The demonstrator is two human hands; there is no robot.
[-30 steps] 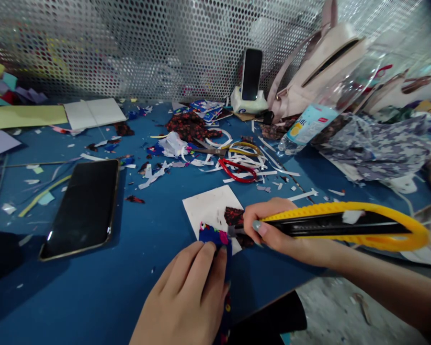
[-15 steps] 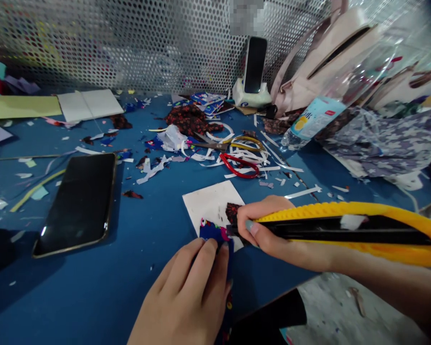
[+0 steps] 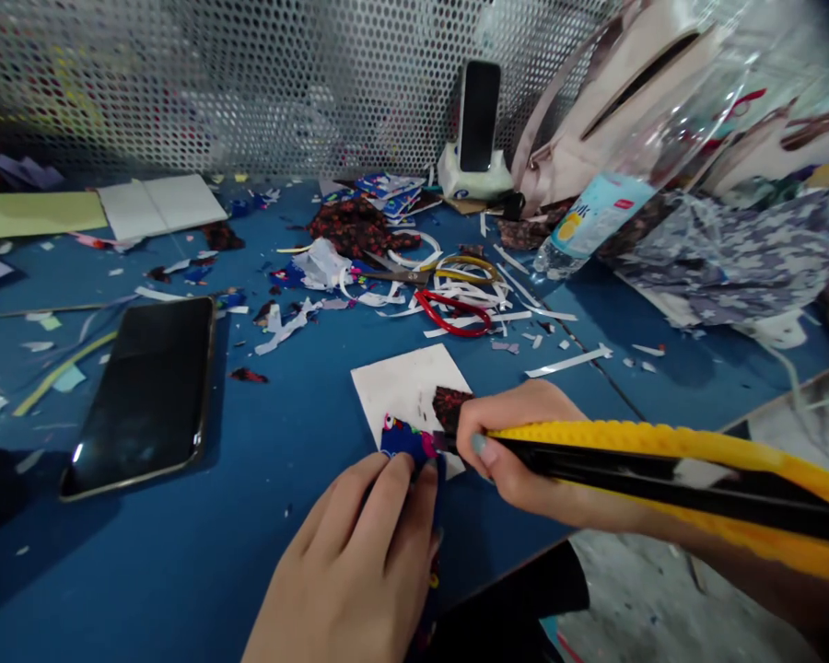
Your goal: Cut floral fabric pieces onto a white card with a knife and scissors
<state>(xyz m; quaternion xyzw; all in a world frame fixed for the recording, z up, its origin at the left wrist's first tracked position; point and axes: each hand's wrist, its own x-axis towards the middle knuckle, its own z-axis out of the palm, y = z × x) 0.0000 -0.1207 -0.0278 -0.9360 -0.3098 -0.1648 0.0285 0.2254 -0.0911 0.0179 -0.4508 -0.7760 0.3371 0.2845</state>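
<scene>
My right hand (image 3: 518, 447) is closed around the front end of a yellow and black utility knife (image 3: 636, 451), whose long handle points back to the right. The knife's tip meets a piece of blue fabric (image 3: 402, 440) with a colourful print. My left hand (image 3: 366, 543) holds this fabric with bent fingers near its upper edge, and more of it runs down past the thumb side. Under both lies a white card (image 3: 404, 378) on the blue table. A dark red-and-black patterned scrap (image 3: 449, 405) sits on the card beside my right hand's knuckles.
A black phone (image 3: 145, 391) lies at the left. Scissors (image 3: 421, 276), a red handle loop (image 3: 452, 318), paper strips and fabric scraps are strewn beyond the card. Farther back stand another phone (image 3: 479, 115), a plastic bottle (image 3: 594, 221) and a pale bag (image 3: 614, 120).
The back end of the knife handle has swung lower, while its tip stays at the blue fabric. My left hand keeps nearly the same place. The view has shifted slightly.
</scene>
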